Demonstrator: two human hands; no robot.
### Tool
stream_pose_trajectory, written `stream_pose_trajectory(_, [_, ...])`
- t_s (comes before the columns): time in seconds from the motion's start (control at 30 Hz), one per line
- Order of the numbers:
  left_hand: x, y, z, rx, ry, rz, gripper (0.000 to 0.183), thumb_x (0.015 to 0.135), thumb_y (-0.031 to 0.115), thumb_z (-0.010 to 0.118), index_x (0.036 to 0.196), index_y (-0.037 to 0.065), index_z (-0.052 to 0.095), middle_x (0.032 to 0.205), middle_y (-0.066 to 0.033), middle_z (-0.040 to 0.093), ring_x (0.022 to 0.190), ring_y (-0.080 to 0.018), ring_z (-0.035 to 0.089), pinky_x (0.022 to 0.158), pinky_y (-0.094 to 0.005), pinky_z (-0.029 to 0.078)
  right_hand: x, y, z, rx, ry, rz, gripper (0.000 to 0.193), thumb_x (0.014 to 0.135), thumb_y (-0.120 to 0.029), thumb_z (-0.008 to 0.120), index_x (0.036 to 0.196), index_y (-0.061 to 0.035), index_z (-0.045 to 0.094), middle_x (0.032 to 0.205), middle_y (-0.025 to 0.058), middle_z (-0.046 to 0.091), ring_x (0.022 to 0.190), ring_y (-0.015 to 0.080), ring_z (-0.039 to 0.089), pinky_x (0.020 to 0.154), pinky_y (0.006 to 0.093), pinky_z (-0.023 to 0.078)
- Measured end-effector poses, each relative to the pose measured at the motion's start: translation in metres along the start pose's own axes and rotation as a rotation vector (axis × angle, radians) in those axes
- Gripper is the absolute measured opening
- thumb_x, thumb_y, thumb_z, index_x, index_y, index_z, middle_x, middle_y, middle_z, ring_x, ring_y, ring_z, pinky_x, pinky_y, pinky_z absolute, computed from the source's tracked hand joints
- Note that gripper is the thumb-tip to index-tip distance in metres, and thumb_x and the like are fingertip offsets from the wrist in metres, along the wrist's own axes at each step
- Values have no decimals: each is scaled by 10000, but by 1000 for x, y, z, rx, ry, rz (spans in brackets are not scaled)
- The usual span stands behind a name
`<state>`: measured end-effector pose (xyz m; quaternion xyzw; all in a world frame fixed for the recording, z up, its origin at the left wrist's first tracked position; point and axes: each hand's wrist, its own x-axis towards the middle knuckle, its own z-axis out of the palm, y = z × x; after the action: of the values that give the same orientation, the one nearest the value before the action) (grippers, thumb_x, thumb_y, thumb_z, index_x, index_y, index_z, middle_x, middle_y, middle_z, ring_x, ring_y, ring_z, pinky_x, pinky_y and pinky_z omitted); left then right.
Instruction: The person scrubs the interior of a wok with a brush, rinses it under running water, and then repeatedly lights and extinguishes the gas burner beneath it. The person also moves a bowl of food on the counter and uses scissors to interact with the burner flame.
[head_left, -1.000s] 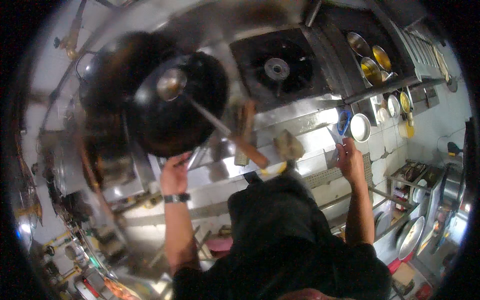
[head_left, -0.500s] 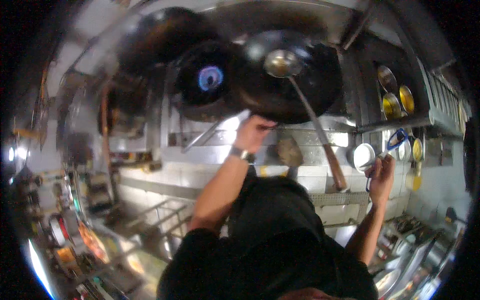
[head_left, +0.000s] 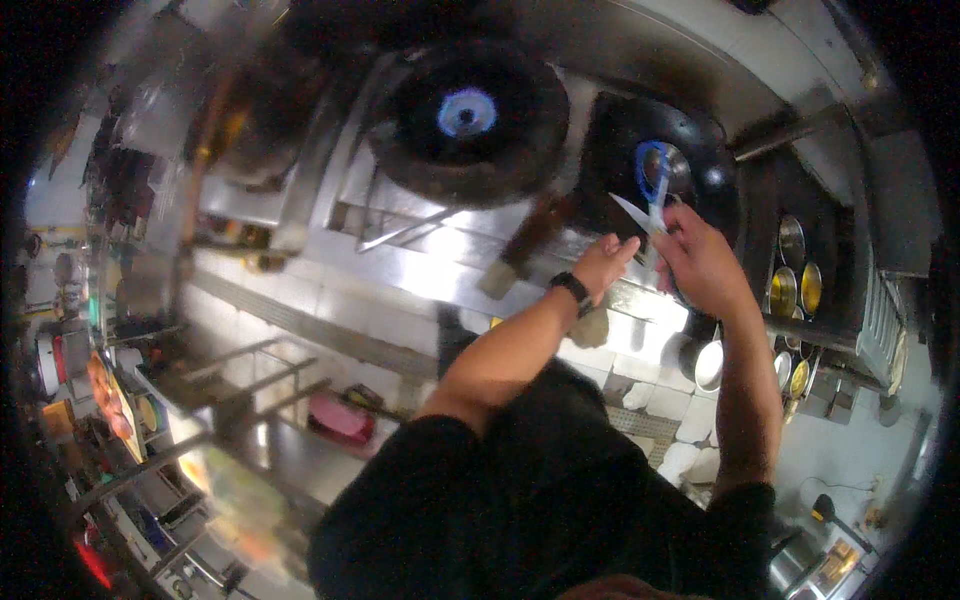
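In my right hand (head_left: 700, 260) is a pair of scissors (head_left: 656, 180) with a blue handle loop, one pale blade slanting toward the upper left. My left hand (head_left: 603, 268), a dark watch on its wrist, is close by on the left, fingers partly curled. Whether something small is pinched there is too blurred to tell. Both hands are over the front edge of the stove, before a black wok (head_left: 612, 125). The round metal bowl of a ladle (head_left: 682, 175) shows in the wok behind the scissors; its handle is hidden.
A blue flame (head_left: 467, 112) burns inside the black burner ring (head_left: 465, 190) to the left. On the steel ledge lies a blurred brown object (head_left: 530, 235) with a pale end. Round containers with yellow contents (head_left: 783, 292) stand at the right, near a white bowl (head_left: 709, 365).
My right hand has brought the scissors leftward and up over the stove. My left hand has left the wok's near rim and moved right, beside the scissors. The view has shifted.
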<state>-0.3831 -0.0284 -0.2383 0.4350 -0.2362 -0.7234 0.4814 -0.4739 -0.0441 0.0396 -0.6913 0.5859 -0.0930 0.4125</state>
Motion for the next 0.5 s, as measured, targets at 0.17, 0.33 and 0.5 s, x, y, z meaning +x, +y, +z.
stream_pose_trajectory(0.17, [-47,28,-136,745,-41,553,404,954,286,677,1244,10,625,1189,-161,695,1036,-297,682,900,-379,538,169,-43,72,-325,-238,-128,152,1008,-161,546,972,-15,527,679,123,657,562,224,673,528,370,512])
stream_pose_trajectory(0.33, [-149,165,-292,964,517,809,243,919,84,647,1148,4,671,1119,-186,696,1073,-368,648,958,-441,505,317,-41,136,-238,-446,152,184,991,-148,564,936,19,615,797,140,698,637,254,706,537,365,562])
stream_pose_trajectory(0.5, [-164,200,-448,1150,861,826,271,910,72,636,1171,2,653,1199,-189,658,1129,-381,599,999,-470,451,384,-56,186,-344,-444,415,130,937,-50,576,941,31,677,898,145,717,781,271,739,563,385,598])
